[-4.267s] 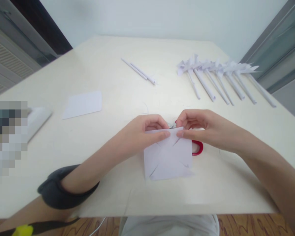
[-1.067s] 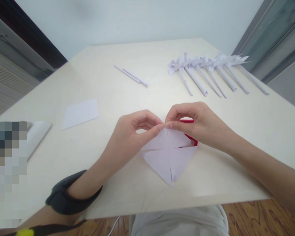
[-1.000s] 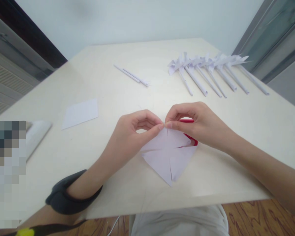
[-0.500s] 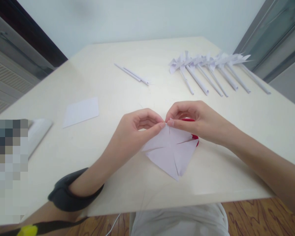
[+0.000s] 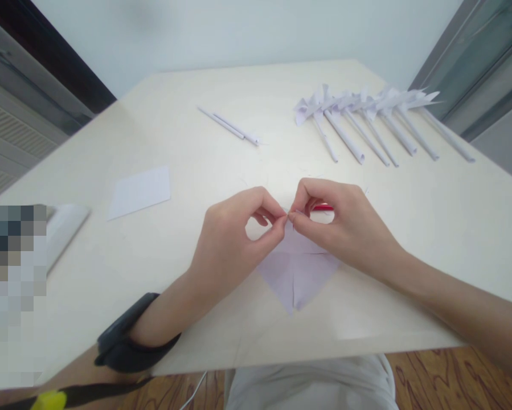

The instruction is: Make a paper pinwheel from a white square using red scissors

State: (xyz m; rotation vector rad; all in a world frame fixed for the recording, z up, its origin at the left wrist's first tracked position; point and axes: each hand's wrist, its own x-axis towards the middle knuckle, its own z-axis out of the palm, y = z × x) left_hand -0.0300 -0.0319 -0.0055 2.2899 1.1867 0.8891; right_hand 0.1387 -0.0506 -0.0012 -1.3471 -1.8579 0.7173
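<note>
A white paper square [image 5: 296, 273] with slits cut from its corners toward the middle hangs from my fingers, one corner pointing at me. My left hand [image 5: 245, 230] pinches its far corner between thumb and forefinger. Right beside it, my right hand [image 5: 345, 222] pinches the same corner, the fingertips of both hands nearly touching. Something red [image 5: 323, 208] shows through the gap between my right thumb and forefinger; its kind is hidden by the hand. The far part of the paper is covered by my fingers.
Several white paper pinwheels [image 5: 367, 105] on rolled paper sticks lie in a row at the back right. Two rolled paper sticks [image 5: 230, 128] lie at the back middle. A white paper sheet [image 5: 140, 192] lies on the left of the white table [image 5: 187, 336]. A blurred-out area covers the left edge.
The paper has turned slightly, its near corner swinging left, and its slits look narrower. The red thing is more covered now. Both hands keep their pinch at the far corner.
</note>
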